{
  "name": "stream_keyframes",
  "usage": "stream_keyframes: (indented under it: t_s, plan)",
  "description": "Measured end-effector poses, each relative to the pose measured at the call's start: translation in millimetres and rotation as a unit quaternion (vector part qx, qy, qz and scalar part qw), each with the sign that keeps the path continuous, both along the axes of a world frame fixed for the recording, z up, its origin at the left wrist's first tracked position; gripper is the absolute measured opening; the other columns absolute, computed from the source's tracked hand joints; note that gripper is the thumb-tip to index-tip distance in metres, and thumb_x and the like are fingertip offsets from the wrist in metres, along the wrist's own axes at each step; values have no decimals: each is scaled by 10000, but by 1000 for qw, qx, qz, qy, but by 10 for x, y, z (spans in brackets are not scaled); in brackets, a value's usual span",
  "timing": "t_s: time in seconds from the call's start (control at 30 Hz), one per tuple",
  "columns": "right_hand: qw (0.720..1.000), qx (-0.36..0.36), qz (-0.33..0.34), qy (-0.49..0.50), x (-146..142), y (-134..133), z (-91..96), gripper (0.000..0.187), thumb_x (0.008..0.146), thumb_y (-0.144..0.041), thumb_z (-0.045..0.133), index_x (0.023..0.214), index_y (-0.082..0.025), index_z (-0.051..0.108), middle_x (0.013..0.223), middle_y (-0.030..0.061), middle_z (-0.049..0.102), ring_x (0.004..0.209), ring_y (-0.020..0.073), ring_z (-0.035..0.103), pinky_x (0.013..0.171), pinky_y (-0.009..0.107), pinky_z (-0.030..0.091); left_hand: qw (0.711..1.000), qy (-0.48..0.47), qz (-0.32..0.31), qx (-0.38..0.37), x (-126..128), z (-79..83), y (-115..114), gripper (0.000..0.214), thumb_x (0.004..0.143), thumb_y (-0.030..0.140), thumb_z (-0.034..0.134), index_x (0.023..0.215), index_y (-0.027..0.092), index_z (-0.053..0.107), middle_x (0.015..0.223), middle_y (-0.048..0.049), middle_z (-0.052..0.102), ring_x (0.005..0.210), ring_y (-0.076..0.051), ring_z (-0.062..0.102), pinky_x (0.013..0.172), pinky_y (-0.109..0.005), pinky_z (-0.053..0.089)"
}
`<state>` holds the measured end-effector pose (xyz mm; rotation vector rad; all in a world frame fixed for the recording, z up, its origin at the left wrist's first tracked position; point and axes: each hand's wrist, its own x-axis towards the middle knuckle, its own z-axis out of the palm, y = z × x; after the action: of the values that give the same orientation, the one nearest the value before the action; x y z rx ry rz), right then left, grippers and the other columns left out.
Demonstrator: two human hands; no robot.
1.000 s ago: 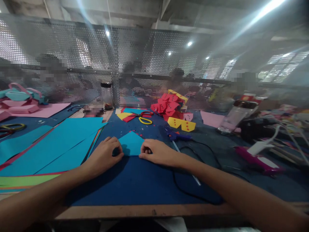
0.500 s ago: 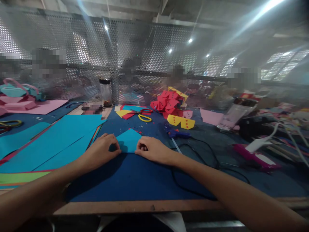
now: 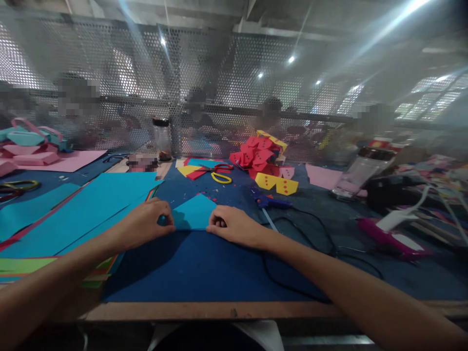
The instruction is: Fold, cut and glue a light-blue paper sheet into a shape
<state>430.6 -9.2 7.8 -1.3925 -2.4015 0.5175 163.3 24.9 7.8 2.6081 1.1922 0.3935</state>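
A folded piece of blue paper [image 3: 195, 213] lies on the blue table top in front of me, its point facing away and its straight edge towards me. My left hand [image 3: 148, 220] is closed in a pinch at the paper's left corner, thumb and forefinger meeting on the near edge. At the right corner, my right hand [image 3: 234, 226] has curled fingers and a thumb gripping the same edge. Just beyond the paper are scissors [image 3: 222, 177] with red and yellow handles. A blue glue gun [image 3: 272, 201] rests to the right of my right hand.
Large blue sheets [image 3: 106, 209] are stacked on the left. Red dotted paper pieces [image 3: 258, 153] are heaped at the back, with a yellow dotted piece [image 3: 277, 183] before them. A black cable [image 3: 321, 226], a magenta power strip [image 3: 393, 239] and a clear bottle [image 3: 360, 175] lie rightward.
My left hand has slid a little left along the paper's near edge, uncovering more of the paper. My right hand keeps its grip at the right corner. The view has shifted slightly.
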Motion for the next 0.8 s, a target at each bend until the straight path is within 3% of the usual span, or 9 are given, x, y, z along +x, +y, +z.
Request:
stream_keyframes:
  t_s: [0.43, 0.8]
  plan:
    - [1000, 1, 3, -4, 5, 10, -12, 143, 855, -297, 672, 814, -160, 672, 819, 24, 667, 721, 132, 577, 611, 238, 345, 997, 66, -1, -33, -147, 114, 89, 202, 798, 375, 611, 762, 210, 721, 888, -74, 687, 886, -253, 616, 795, -349, 453]
    - [1000, 0, 7, -4, 1, 4, 6, 142, 858, -290, 670, 804, -158, 667, 817, 24, 664, 728, 136, 571, 622, 244, 353, 994, 97, 9, -57, -251, 229, 91, 178, 784, 365, 596, 735, 235, 707, 896, -40, 704, 927, -249, 633, 808, -333, 453]
